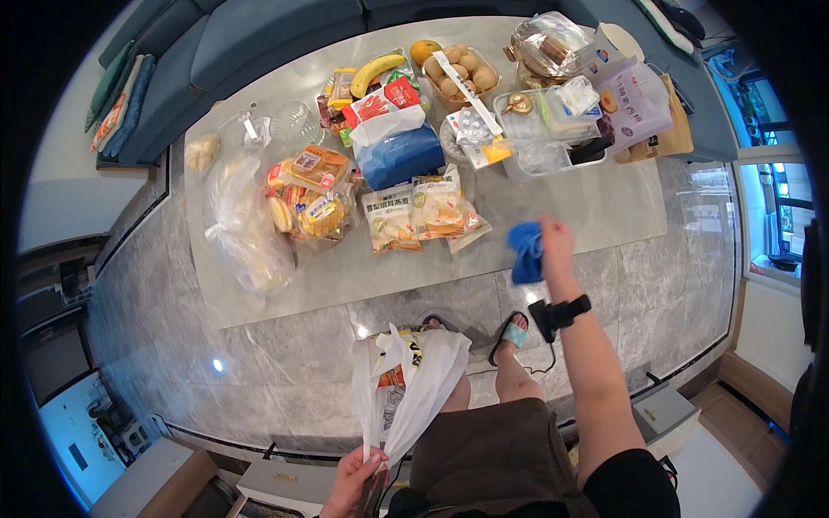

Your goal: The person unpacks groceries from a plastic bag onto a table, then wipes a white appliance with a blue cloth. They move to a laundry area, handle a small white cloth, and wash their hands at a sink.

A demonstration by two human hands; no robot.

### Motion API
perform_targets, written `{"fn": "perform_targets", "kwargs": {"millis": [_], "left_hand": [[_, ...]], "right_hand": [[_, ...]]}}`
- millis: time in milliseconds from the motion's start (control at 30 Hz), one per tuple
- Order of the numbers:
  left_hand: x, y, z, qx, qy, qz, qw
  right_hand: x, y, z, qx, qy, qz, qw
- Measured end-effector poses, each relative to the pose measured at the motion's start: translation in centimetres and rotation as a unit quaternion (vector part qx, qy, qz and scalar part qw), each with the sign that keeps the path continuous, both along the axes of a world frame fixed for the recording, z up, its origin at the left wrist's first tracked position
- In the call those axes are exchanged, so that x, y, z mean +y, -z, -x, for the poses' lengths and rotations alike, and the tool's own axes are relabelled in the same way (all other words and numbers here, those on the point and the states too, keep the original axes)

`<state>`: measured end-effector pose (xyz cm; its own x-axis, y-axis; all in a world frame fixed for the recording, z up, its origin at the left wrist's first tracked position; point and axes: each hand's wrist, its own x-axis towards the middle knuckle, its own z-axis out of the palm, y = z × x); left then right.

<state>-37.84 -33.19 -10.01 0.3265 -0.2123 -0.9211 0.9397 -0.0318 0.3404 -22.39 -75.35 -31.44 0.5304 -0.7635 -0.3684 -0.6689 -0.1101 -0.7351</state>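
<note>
Low at the picture's bottom, my left hand grips the handles of a white plastic bag. The bag hangs in front of my legs, and some packaging with orange and yellow print shows inside it. My right hand is stretched forward at the near edge of the table, closed around a bunched blue cloth. Both the hand and the cloth are slightly blurred. Whether the cloth touches the tabletop I cannot tell. Left of the cloth lie bagged oatmeal snacks on the grey stone-look table.
Behind the snacks stand a blue tissue pack, a basket of eggs, a banana and a white organizer box. Packaged bread, a knotted clear plastic bag and a glass bowl are further left. A sofa borders the far side.
</note>
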Motion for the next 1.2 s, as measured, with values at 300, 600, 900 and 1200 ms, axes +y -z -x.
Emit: {"fn": "perform_targets", "kwargs": {"millis": [300, 600, 900, 1200], "left_hand": [[-0.7, 1.0, 0.7, -0.004, -0.020, 0.017, 1.000], [-5.8, 1.2, 1.8, -0.023, 0.051, 0.008, 0.998], [-20.6, -1.1, 3.6, -0.043, 0.094, -0.002, 0.995], [-42.8, -5.0, 4.5, -0.048, 0.225, 0.065, 0.971]], "right_hand": [[-0.6, 4.4, 1.9, 0.018, -0.206, 0.429, 0.879], [-0.7, 1.9, 4.6, -0.074, -0.390, 0.376, 0.838], [-27.2, 2.6, 7.8, 0.077, -0.153, 0.393, 0.903], [-44.6, 0.4, 42.4, 0.171, -0.006, 0.055, 0.984]]}}
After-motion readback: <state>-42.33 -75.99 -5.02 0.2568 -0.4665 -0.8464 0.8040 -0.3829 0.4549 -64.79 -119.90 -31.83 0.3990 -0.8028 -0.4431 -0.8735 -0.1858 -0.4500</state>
